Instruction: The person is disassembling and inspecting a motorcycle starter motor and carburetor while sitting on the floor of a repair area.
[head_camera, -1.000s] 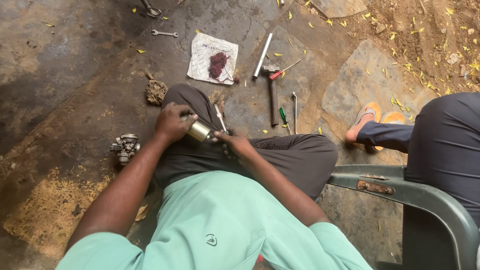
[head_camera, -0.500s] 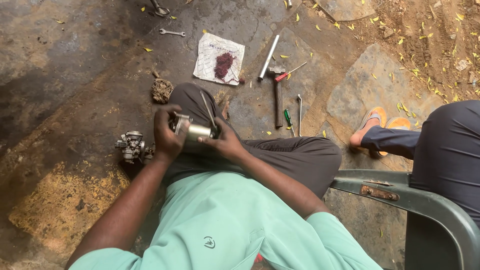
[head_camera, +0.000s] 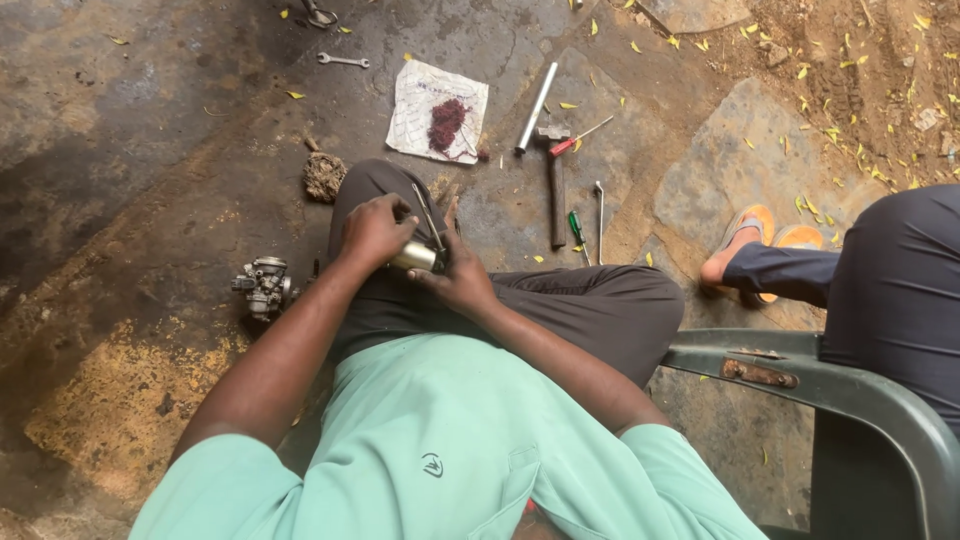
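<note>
Both hands meet over my left knee. My left hand (head_camera: 374, 232) is closed around the left end of a small brass-coloured metal cylinder (head_camera: 415, 257). My right hand (head_camera: 455, 280) cups the same cylinder from the right, and a thin metal rod (head_camera: 428, 215) sticks up between the fingers. A grey carburettor (head_camera: 262, 286) lies on the ground just left of my left forearm.
On the ground ahead lie a white paper with dark red shavings (head_camera: 437, 110), a metal tube (head_camera: 536, 107), a hammer (head_camera: 554, 190), screwdrivers (head_camera: 577, 229), a wrench (head_camera: 343, 61) and a fibre wad (head_camera: 324, 176). Another person's leg and sandalled foot (head_camera: 748, 240) and a green plastic chair (head_camera: 800, 375) are at right.
My hands stay on the cylinder but have shifted slightly; the left hand has turned over the top of the part. The view has tilted a little.
</note>
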